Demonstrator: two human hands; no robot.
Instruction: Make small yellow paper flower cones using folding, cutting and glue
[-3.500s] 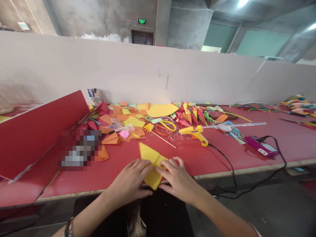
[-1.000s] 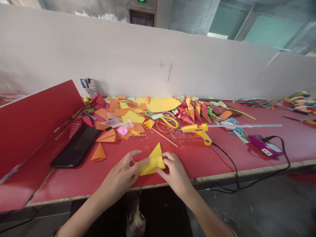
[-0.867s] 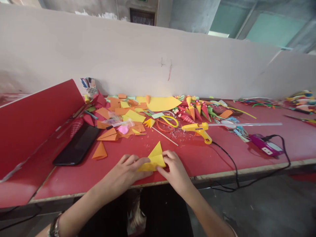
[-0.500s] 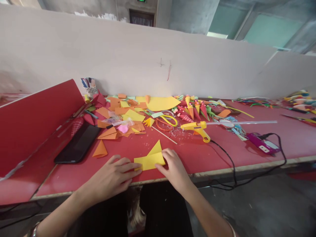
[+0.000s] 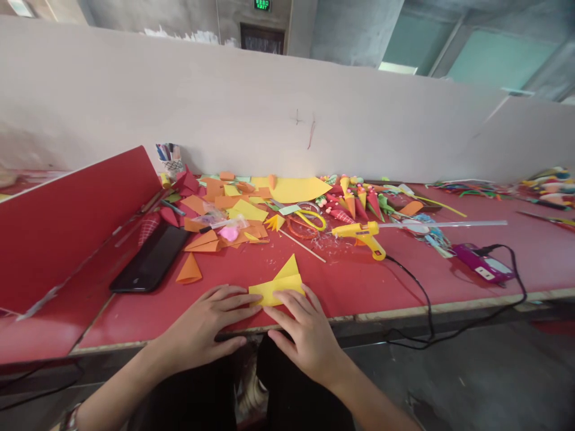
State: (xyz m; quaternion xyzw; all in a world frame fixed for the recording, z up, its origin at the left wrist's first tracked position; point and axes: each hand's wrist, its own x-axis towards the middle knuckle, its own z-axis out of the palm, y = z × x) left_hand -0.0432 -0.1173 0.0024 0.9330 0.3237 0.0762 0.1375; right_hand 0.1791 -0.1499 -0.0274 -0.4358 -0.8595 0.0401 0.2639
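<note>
A folded piece of yellow paper (image 5: 269,291) lies near the front edge of the red table (image 5: 350,293), one pointed corner sticking out at its far side. My left hand (image 5: 211,323) rests at the paper's left end, fingertips on it and fingers stretched out. Spread over the right part of the paper are the fingers of my right hand (image 5: 305,329), pressing it flat. Its thumb hangs apart, nearer to me. Part of the paper is hidden under the fingers.
Beyond the paper lie a yellow hot glue gun (image 5: 359,233) with its cord, scissors (image 5: 312,218), orange paper scraps (image 5: 202,242) and small paper cones (image 5: 348,200). A black phone (image 5: 150,260) sits left, a purple power strip (image 5: 483,263) right. A red board (image 5: 76,227) stands at left.
My right hand has moved from gripping the paper's right edge to lying with fingers spread over it. My left hand has stayed at the left end. The view has shifted slightly.
</note>
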